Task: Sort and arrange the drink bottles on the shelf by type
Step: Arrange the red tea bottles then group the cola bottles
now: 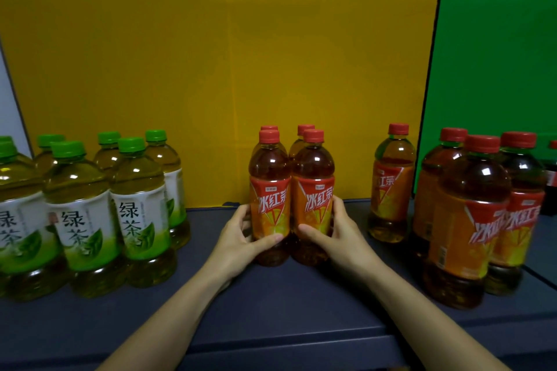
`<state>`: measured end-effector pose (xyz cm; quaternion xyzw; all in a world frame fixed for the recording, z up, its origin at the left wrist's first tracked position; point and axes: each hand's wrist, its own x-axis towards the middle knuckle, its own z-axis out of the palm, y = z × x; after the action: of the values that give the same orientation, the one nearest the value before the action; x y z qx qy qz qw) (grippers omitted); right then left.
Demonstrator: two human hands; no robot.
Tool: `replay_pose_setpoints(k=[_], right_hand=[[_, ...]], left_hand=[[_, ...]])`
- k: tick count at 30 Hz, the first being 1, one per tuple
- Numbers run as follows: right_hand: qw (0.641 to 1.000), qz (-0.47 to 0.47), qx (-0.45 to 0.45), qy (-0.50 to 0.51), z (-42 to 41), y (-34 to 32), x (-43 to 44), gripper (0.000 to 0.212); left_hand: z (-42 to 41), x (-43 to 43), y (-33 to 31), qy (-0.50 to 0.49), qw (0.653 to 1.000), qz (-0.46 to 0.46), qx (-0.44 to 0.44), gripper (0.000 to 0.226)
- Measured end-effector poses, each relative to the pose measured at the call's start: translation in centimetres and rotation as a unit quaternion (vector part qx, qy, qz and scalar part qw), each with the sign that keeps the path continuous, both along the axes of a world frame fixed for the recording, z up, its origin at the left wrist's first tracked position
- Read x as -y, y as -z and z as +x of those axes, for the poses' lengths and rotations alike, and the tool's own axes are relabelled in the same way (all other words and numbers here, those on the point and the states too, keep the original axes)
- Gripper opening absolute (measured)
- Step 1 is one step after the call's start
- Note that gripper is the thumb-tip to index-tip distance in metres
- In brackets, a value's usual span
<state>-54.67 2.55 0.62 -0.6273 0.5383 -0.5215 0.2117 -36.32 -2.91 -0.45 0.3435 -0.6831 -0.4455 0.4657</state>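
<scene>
Two red-capped iced tea bottles with orange labels stand side by side at the shelf's middle, with two more right behind them. My left hand grips the left front bottle low on its label. My right hand grips the right front bottle the same way. Several green-capped green tea bottles stand grouped at the left. More iced tea bottles are clustered at the right, and a single one stands between that cluster and my hands.
The dark blue shelf has a front lip near me. A yellow back panel and a green panel close off the rear. A dark red-capped bottle peeks in at the far right edge.
</scene>
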Motion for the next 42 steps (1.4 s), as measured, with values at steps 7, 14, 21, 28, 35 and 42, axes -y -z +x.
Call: replay_pose_setpoints(k=[7, 14, 21, 28, 35, 42], right_hand=[[1.0, 0.002, 0.018, 0.007, 0.4, 0.3, -0.4, 0.078], [0.999, -0.013, 0.047, 0.025, 0.1, 0.6, -3.1, 0.07], [0.988, -0.099, -0.077, 0.087, -3.7, -1.1, -11.0, 0.029], [0.967, -0.202, -0.098, 0.117, -9.3, -6.9, -15.9, 0.018], [0.968, -0.19, -0.114, 0.116, -16.9, -15.3, -12.5, 0.022], [0.974, 0.158, -0.147, -0.069, -22.0, -17.5, -6.1, 0.043]], left_hand=[[0.0, -0.1, 0.0, 0.011, 1.0, 0.004, 0.006, 0.068], [0.3, -2.5, -0.3, -0.188, 0.952, -0.22, 0.097, 0.071], [-1.7, -6.6, -2.2, -0.104, 0.899, -0.422, 0.052, 0.015], [-8.8, -8.2, -2.8, 0.025, 0.926, -0.362, 0.104, 0.018], [-16.5, -4.8, -4.2, 0.005, 0.973, -0.211, 0.093, 0.042], [-20.3, -0.9, -4.5, 0.078, 0.994, -0.015, 0.071, 0.067]])
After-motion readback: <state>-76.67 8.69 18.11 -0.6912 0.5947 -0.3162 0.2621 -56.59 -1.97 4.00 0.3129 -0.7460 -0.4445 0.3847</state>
